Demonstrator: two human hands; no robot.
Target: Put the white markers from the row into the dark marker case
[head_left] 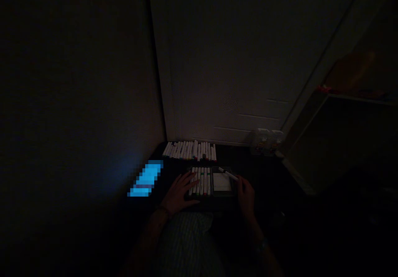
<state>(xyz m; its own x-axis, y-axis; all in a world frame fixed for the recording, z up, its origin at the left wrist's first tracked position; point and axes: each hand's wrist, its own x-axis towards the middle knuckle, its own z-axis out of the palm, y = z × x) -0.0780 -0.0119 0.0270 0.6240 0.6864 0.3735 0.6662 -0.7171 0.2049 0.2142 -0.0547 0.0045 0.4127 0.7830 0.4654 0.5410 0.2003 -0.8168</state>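
Note:
Between my hands several white markers (204, 181) lie side by side in a row, some with green or red ends. My left hand (182, 190) rests with fingers spread over the left end of this row. In my right hand (246, 190) is a single white marker (229, 173), held by one end with its dark tip pointing up and left. That marker is above a clear plastic case (222, 193) with a white card (222, 182) inside. Dim light hides the finer details of the fingers.
A longer row of white markers (189, 150) lies at the back of the dark table, by the wall. Two clear packages (263, 141) stand at the back right. A bright blue, pixelated screen (146, 179) is at the left. A shelf (351, 98) stands to the right.

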